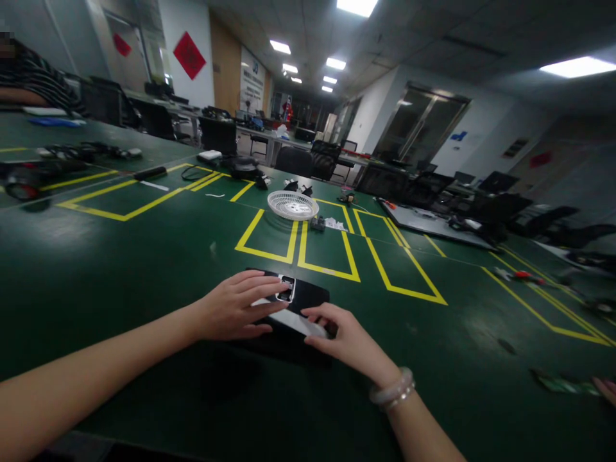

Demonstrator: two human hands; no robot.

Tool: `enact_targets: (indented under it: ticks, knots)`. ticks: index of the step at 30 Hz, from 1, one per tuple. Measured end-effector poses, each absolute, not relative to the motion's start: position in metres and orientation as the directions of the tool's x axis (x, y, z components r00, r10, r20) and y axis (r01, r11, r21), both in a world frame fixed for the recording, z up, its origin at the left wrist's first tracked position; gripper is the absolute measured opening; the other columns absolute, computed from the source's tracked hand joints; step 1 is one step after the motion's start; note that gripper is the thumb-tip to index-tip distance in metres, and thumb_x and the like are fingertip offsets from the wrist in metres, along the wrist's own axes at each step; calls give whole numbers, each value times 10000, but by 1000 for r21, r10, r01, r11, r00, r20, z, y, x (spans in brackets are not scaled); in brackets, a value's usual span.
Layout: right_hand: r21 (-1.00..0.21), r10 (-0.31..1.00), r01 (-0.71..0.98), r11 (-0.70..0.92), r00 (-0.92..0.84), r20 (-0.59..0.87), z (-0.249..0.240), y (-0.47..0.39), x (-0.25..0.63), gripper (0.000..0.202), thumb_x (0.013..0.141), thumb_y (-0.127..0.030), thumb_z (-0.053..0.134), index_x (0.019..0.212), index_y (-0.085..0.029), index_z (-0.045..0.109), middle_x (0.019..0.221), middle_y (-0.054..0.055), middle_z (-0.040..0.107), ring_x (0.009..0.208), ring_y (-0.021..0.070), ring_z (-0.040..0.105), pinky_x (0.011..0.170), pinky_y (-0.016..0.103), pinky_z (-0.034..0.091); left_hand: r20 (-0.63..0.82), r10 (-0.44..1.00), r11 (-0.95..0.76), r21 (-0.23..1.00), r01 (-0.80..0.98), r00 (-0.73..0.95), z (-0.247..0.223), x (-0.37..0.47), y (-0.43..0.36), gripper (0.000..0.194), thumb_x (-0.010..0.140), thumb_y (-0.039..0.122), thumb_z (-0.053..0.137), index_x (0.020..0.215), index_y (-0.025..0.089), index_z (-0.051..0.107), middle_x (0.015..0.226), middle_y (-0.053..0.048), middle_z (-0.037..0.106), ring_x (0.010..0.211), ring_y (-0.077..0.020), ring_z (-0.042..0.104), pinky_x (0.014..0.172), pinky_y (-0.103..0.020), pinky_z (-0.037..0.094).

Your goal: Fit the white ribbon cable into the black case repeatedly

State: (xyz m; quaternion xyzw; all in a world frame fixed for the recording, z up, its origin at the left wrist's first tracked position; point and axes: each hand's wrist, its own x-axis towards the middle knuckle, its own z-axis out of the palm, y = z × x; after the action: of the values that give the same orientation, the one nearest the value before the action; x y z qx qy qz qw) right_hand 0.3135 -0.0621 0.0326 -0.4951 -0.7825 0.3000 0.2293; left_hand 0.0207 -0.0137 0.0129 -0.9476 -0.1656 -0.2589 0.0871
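In front of me on the green table lies a flat black object (312,294) with a pale strip along its near side; its exact kind is unclear. A small white-framed black piece (287,289) sits on top of it. My left hand (235,305) stretches over the object's left part, fingers out and apart, with fingertips at the white frame. Curled at the right end of the pale strip is my right hand (337,330), its thumb and fingers gripping that edge. A pale bracelet (394,390) circles the right wrist.
Beyond the object stands a round white lattice basket (293,205). Yellow tape (330,274) marks rectangles on the table (183,256). Dark gear (43,176) lies far left, a grey board (433,226) far right. Another person's fingers (605,389) show at the right edge beside a green item (565,384).
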Motion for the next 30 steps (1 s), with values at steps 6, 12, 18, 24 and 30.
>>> enact_targets:
  ticks: [6, 12, 18, 24, 30]
  knots:
    - [-484, 868, 751, 448, -495, 35, 42, -70, 311, 227, 806, -233, 740, 1032, -261, 738, 1036, 28, 701, 912, 201, 660, 777, 314, 506, 423, 288, -947, -9, 322, 859, 10, 26, -11, 191, 905, 279, 649, 1076, 262, 734, 1320, -62, 626, 1229, -260, 568, 1097, -433, 405]
    - [-319, 850, 792, 521, -515, 110, 43, -70, 310, 190, 822, -320, 771, 1009, -289, 758, 1046, 27, 683, 978, 224, 624, 847, 377, 456, 352, 324, -942, 37, 333, 878, 8, 28, -8, 170, 887, 237, 665, 1037, 268, 741, 1337, -58, 612, 1246, -276, 550, 1079, -468, 401]
    - [-230, 800, 766, 600, -582, 145, 45, -74, 307, 140, 926, -301, 661, 1017, -324, 765, 997, 25, 638, 967, 212, 564, 913, 419, 400, 368, 343, -936, 53, 349, 864, 7, 28, -8, 167, 883, 219, 663, 1018, 270, 748, 1336, -65, 613, 1246, -286, 559, 1097, -481, 382]
    - [-209, 794, 766, 608, -593, 133, 48, -76, 304, 154, 950, -309, 625, 1016, -324, 764, 979, 20, 623, 956, 201, 537, 939, 421, 366, 363, 394, -917, 99, 386, 844, 7, 31, -10, 298, 880, 255, 677, 1177, 275, 699, 1391, -60, 587, 1301, -277, 527, 1154, -479, 314]
    - [-184, 781, 760, 624, -611, 128, 51, -77, 302, 241, 994, -326, 552, 896, -267, 763, 958, 21, 632, 949, 195, 526, 976, 429, 346, 197, 478, -876, 183, 446, 856, 5, 30, -13, 812, 830, 625, 664, 1501, 228, 435, 1510, -105, 472, 1396, -290, 429, 1211, -477, 197]
